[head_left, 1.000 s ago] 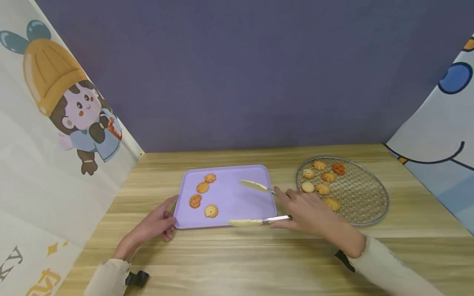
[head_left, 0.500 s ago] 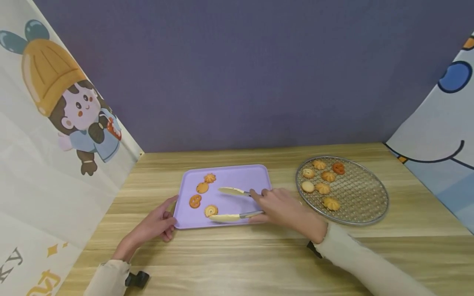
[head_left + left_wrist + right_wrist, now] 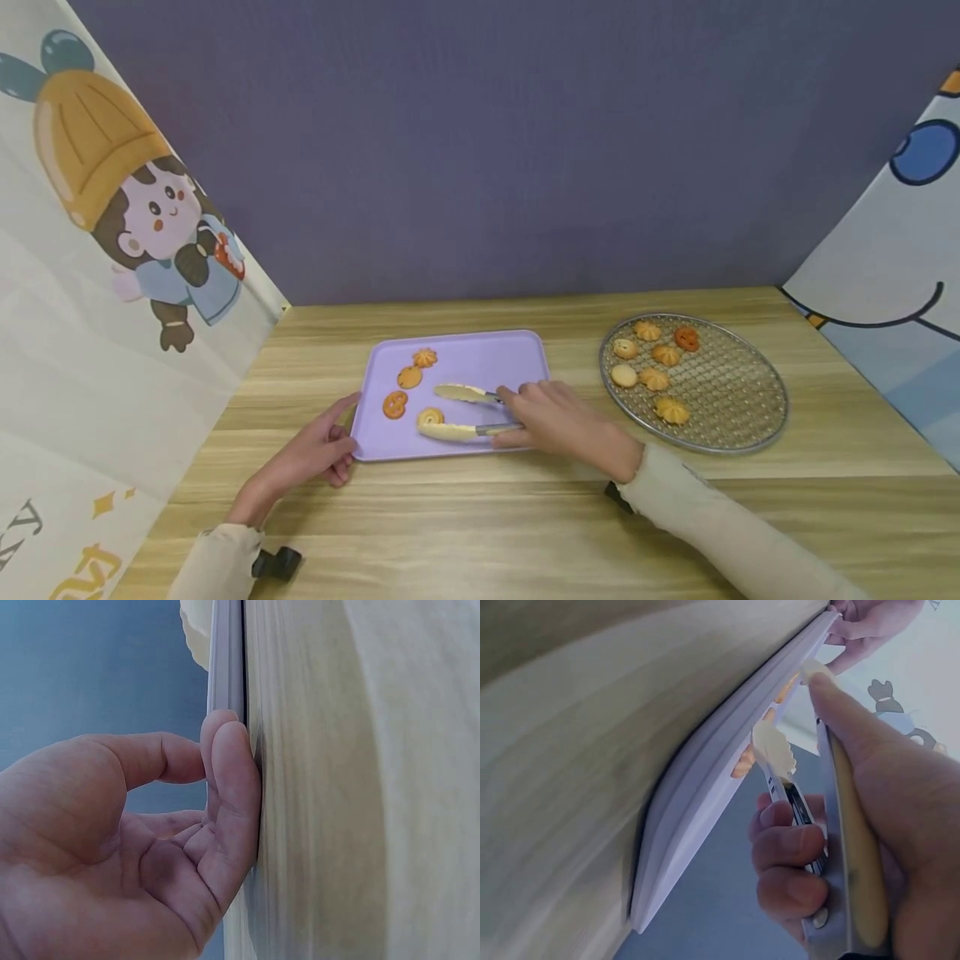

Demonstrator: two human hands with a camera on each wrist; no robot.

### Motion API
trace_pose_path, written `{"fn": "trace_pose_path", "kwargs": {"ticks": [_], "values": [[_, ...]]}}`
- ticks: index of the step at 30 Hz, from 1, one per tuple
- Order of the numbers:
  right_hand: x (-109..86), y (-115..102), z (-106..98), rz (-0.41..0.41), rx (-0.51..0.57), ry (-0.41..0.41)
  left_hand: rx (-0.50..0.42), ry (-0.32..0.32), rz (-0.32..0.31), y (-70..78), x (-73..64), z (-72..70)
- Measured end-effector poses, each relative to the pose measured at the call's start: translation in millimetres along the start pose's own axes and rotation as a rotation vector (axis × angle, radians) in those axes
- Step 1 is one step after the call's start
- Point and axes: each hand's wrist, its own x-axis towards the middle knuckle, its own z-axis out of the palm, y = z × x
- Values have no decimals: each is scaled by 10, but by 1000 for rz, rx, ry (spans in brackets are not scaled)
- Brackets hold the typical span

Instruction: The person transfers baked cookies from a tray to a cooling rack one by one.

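My right hand (image 3: 562, 425) holds a pair of tongs (image 3: 452, 432) with cream-coloured tips, their two arms spread over the lilac tray (image 3: 502, 357). The near tip overlaps the front of a ring-shaped cookie (image 3: 430, 415); the far tip lies behind it. In the right wrist view, fingers and thumb wrap the metal arms. At the tray's front left corner, my left hand (image 3: 318, 450) pinches the rim; the left wrist view puts the thumb (image 3: 180, 759) against it from one side and curled fingers from the other. A pretzel cookie (image 3: 395, 405), a round cookie (image 3: 409, 377) and a star-shaped cookie (image 3: 425, 357) also lie there.
Right of the tray, a round wire rack (image 3: 731, 392) bears several cookies, mostly on its left half, among them a reddish pretzel cookie (image 3: 686, 337). Both stand on a wooden table (image 3: 450, 525). A dark panel (image 3: 480, 150) rises behind, with printed sheets at the sides.
My right hand has carried the tongs leftward over the tray, up to the ring-shaped cookie, and their arms have drawn closer together. My left hand has stayed at the tray's corner.
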Motion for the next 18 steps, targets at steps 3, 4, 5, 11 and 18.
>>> {"fn": "trace_pose_path", "kwargs": {"ticks": [3,4,5,11,18], "values": [[8,-5,6,-7,11,-3,-3,-2,1,-4,12,-4],[8,-8,11,-8,14,-5,-4,-2,1,-5,18,-6],[8,-14,15,-9,13,-4,-5,-3,1,-7,23,-6],[-4,-42,41,8,3,-1,-10,-8,-2,-10,38,-6],[-24,-16,36,-27,-8,0,-17,-11,0,-15,22,-5]]}}
